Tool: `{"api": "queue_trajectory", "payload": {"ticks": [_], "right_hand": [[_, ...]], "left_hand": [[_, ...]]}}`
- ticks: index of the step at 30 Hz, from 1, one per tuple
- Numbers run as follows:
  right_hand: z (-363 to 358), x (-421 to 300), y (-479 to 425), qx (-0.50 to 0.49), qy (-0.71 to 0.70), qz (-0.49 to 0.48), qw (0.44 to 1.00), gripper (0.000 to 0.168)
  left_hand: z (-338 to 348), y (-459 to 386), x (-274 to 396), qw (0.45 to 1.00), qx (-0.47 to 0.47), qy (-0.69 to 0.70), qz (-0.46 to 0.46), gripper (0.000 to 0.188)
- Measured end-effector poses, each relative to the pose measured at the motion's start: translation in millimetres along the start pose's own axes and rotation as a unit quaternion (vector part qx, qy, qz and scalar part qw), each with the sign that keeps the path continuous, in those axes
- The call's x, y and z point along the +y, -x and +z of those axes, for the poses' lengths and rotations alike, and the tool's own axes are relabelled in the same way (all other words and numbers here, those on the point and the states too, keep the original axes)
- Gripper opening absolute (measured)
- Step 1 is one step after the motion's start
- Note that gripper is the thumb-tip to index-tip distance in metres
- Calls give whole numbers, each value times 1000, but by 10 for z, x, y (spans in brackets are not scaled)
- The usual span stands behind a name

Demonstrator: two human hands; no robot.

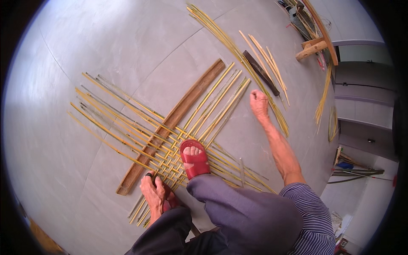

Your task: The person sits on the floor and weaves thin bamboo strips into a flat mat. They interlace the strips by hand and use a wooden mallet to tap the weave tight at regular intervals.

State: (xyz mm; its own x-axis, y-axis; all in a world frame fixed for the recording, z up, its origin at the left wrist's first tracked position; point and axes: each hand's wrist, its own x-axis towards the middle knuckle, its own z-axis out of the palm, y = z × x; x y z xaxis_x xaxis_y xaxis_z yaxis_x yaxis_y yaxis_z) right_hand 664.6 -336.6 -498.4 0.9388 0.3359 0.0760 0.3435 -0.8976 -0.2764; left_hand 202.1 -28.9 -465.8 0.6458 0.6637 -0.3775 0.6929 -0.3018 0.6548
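A partly woven mat of bamboo strips [170, 164] lies on the floor, its loose ends spreading in four directions. A foot in a red sandal [195, 159] presses on the weave. My left hand [153, 191] is at the weave's lower left edge, fingers bent around something dark whose kind I cannot tell. A long split bamboo trough [191, 98] runs under the strips on the left. My right hand [258, 103] is raised to the right of the upper strip ends, its fingers curled; whether they hold anything is unclear. Beside it lies a bundle of long bamboo strips [236, 52].
A dark flat bar [261, 74] and several pale strips [271, 63] lie beyond my right hand. A wooden bench-like frame [328, 41] stands at the upper right. More thin strips [324, 95] hang or lie near the shelves [363, 98]. A short flat slat [242, 172] lies right of the foot.
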Motion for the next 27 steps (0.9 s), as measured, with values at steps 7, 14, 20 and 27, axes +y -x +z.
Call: {"api": "queue_trajectory", "payload": {"ticks": [7, 14, 20, 27], "right_hand": [[-33, 74, -636, 32, 100, -85, 991, 10], [209, -5, -1228, -52, 208, -91, 973, 16], [322, 125, -1312, 18, 234, -129, 964, 10], [150, 43, -1227, -22, 222, -127, 967, 10]], "left_hand": [[-162, -85, -114, 992, -16, -118, 44, 27], [-198, -109, -113, 997, 12, -54, 48, 26], [-191, -118, -96, 998, -23, -48, 44, 25], [-206, -134, -95, 997, -21, -51, 46, 22]]}}
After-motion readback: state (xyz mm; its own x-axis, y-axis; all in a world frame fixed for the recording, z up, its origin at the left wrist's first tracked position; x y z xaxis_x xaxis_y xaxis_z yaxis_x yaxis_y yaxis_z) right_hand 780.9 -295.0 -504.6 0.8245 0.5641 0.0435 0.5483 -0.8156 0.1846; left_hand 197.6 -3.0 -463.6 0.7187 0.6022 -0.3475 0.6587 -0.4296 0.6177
